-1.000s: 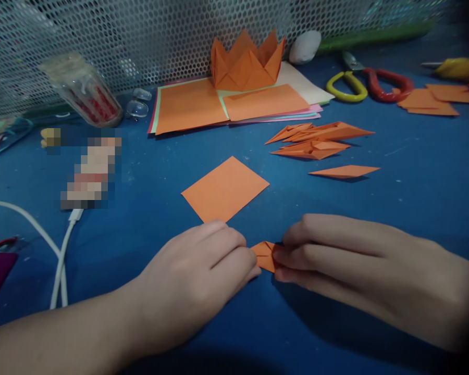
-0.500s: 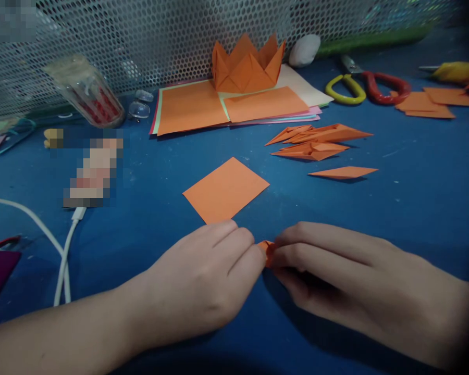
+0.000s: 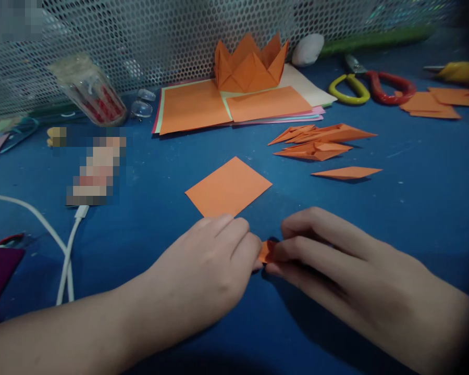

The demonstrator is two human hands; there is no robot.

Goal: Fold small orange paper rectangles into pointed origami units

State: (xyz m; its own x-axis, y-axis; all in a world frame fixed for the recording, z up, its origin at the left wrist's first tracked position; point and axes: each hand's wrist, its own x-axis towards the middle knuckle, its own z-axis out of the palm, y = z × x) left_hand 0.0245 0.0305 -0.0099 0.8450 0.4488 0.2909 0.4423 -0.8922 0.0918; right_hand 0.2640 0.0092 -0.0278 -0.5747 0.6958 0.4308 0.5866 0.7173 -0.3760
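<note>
Between my two hands is a small folded piece of orange paper (image 3: 266, 252), mostly covered by fingers. My left hand (image 3: 214, 260) is closed on its left end, the fingertips tucked out of sight. At its right end, my right hand (image 3: 336, 260) pinches the paper between thumb and fingers. Just beyond my left knuckles lies a flat orange paper sheet (image 3: 230, 187), its near corner hidden by the hand. Farther off to the right are several folded orange paper pieces (image 3: 316, 148) in a loose pile, with a single narrow folded piece (image 3: 347, 173) in front.
An orange paper crown shape (image 3: 250, 67) stands on stacked coloured sheets (image 3: 195, 112) by a perforated metal panel (image 3: 160, 47). Scissors (image 3: 349, 91) and small orange sheets (image 3: 430, 104) lie back right. A glass jar (image 3: 97, 99) and white cable (image 3: 68, 260) are left.
The fingers of my right hand have lifted and spread slightly, while its thumb has come to the paper's near edge. My left hand stays closed on the paper. The view has shifted slightly.
</note>
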